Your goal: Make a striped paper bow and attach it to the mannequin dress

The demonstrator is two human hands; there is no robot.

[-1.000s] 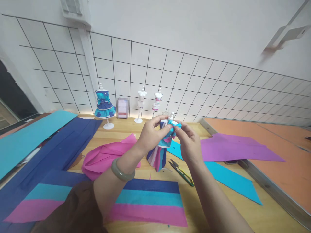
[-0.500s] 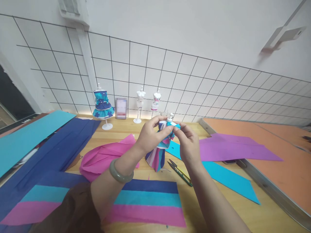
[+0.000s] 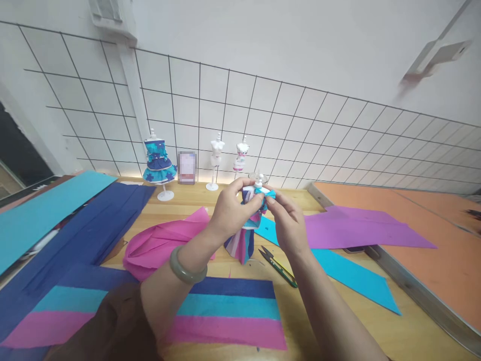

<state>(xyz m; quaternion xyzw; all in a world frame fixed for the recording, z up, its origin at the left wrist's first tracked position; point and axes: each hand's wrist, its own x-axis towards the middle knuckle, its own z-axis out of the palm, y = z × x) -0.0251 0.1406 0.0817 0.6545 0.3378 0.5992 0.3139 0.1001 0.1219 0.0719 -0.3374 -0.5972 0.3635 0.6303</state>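
Wooden table [image 3: 180, 200]: spreads in front of you, mostly covered by cloth.
Orange surface [image 3: 451, 271]: at right, edged by a grey metal rim [image 3: 413, 295] and cut off by the view; whether it is a tray you can't tell.
Navy cloth [image 3: 108, 215]: left, running out of view, near a cyan piece [image 3: 56, 205] that hides most of some white and brown items.
Striped cloth [image 3: 233, 306]: near you, navy, cyan and pink, partly under your left arm.
Purple cloth [image 3: 361, 225]: right, lapping the rim; a dark item peeks from beneath, too covered to name.
Pink cloth [image 3: 161, 245]: bunched, left of centre.
Your left hand [image 3: 233, 208]: thumb pressing the doll form's chest, fingers curled behind it, their tips hidden.
Your right hand [image 3: 289, 223]: thumb and finger pinching the cyan bow [image 3: 270, 195].
Doll form [image 3: 244, 245]: centre, between your hands, in a striped skirt; its base is hidden.
Snips [image 3: 278, 265]: just right of the skirt.
Clear round dish [image 3: 264, 178]: behind the form's neck, contents unreadable.
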